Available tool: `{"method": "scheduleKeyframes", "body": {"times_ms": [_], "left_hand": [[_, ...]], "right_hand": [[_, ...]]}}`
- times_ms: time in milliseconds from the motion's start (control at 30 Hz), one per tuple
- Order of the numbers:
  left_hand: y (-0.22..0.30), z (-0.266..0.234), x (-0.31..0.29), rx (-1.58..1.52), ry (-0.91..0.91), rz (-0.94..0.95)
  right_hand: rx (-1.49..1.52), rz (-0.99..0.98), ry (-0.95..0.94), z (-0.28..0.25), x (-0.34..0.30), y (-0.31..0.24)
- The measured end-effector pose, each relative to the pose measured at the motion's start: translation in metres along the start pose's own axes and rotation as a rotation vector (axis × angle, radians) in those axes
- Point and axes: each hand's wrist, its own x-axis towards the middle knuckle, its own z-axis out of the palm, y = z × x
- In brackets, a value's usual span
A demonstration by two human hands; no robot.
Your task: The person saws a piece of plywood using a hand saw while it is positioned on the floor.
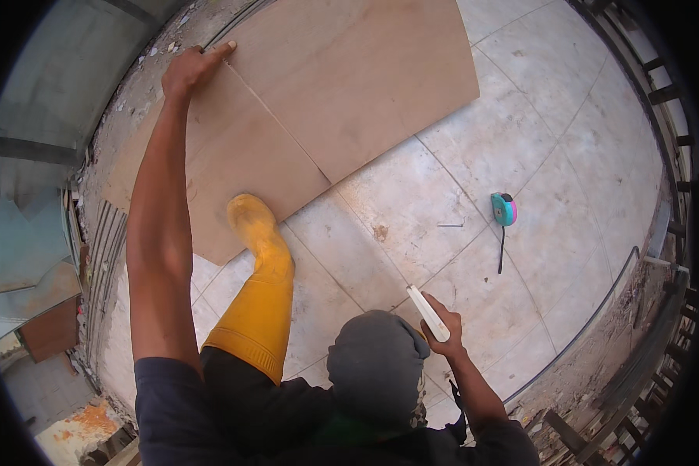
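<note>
A large brown wooden board lies slightly above the tiled floor. My left hand grips its far-left edge, thumb on top; the fingers beneath are partly hidden. Across the board runs a thin straight line, with a narrow dark slit where it meets the near edge. In my right hand is the white handle of a handsaw, held at the lower right of the board. Its blade is blurred and points up toward the slit. A yellow rubber boot on my leg presses on the board's near-left part.
To the right on the floor sit a turquoise and pink tape measure with a black strap and a small thin L-shaped metal piece. A grey cap covers the lower middle. Metal rods and rubble lie left; dark railings curve along the right.
</note>
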Motion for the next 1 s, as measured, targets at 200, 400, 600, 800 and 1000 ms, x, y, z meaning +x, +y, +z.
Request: {"method": "scheduleKeyframes", "body": {"times_ms": [200,400,600,800,1000], "left_hand": [[0.066,-0.010,-0.023,-0.026,0.008,0.063],[0.028,-0.012,-0.021,-0.010,0.009,-0.004],[0.017,-0.006,-0.018,0.004,0.034,0.021],[0.042,-0.007,-0.033,-0.022,0.054,0.040],[0.014,-0.017,-0.020,-0.014,0.034,-0.031]], "right_hand": [[0.187,-0.156,0.192,0.082,0.192,0.006],[0.122,0.047,-0.011,0.016,0.041,0.011],[0.100,-0.012,-0.018,0.026,0.063,0.007],[0.180,-0.048,0.068,0.088,0.176,0.006],[0.065,0.019,-0.032,0.005,0.000,0.006]]}}
